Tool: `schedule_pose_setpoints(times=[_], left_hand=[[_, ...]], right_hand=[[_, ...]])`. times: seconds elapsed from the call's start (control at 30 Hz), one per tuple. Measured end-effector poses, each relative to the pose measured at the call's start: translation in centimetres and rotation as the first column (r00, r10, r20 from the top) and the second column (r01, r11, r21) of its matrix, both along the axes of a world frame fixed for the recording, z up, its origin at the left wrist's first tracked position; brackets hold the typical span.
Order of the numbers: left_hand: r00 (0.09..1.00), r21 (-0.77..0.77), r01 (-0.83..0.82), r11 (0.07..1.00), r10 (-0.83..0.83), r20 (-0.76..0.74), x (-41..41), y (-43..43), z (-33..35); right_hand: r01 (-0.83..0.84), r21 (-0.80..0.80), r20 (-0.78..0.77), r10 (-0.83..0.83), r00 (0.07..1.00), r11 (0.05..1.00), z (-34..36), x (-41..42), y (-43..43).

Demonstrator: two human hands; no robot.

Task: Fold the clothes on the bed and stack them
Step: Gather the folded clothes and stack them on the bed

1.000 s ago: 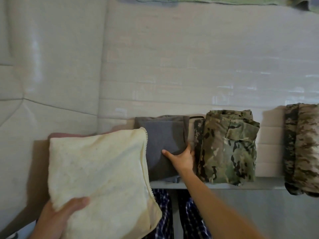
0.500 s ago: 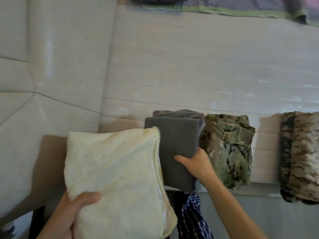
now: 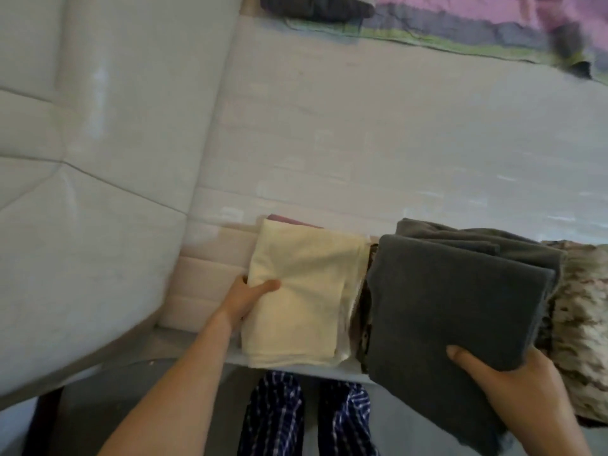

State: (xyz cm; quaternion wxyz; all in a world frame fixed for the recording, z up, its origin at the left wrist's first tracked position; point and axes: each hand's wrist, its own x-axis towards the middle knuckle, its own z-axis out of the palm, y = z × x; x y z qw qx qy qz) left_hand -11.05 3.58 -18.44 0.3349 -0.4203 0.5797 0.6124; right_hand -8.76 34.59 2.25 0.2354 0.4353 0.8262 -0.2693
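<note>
A folded cream cloth (image 3: 306, 291) lies at the near edge of the pale bed (image 3: 378, 133), on top of a pinkish piece that shows only at its far edge. My left hand (image 3: 243, 299) grips the cream cloth's left side, thumb on top. To its right, my right hand (image 3: 513, 386) holds a folded dark grey garment (image 3: 454, 311) by its near corner, lifted off the bed. A camouflage garment (image 3: 582, 311) lies behind and right of the grey one, partly hidden by it.
A padded grey headboard (image 3: 82, 192) fills the left side. A purple and green blanket (image 3: 477, 24) and a dark folded item (image 3: 316, 6) lie at the bed's far edge. My legs in blue checked trousers (image 3: 306, 419) stand against the near edge.
The cream cloth went from raised in my left hand down onto the bed edge. My right hand lifted the grey garment away to the right. The view swung right and down.
</note>
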Motion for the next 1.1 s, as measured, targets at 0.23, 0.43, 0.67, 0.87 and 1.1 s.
schedule_pose_setpoints(times=[0.23, 0.43, 0.67, 0.87, 1.1], left_hand=[[1.000, -0.188, -0.008, 0.982, 0.008, 0.002, 0.7, 1.1, -0.5], [0.998, 0.033, -0.058, 0.998, 0.057, 0.041, 2.0, -2.1, -0.4], [0.992, 0.056, 0.094, 0.994, -0.089, -0.091, 2.8, -2.7, -0.6], [0.986, -0.033, 0.077, 0.996, -0.081, -0.146, 2.8, -1.6, -0.8], [0.976, -0.142, 0.037, 0.989, -0.066, -0.207, 3.1, -2.9, -1.0]], right_hand=[[-0.099, -0.520, -0.226, -0.024, 0.974, 0.848, 1.7, 0.1, -2.3], [-0.001, -0.766, 0.010, 0.014, 1.000, 0.643, -11.1, -1.4, -8.0], [-0.071, -0.382, -0.127, 0.024, 0.992, 0.921, -17.6, 1.2, -10.8], [0.008, -0.401, -0.128, -0.065, 0.990, 0.916, -17.8, 1.2, -12.2], [-0.057, -0.559, -0.130, -0.019, 0.991, 0.828, -18.3, 0.7, -13.0]])
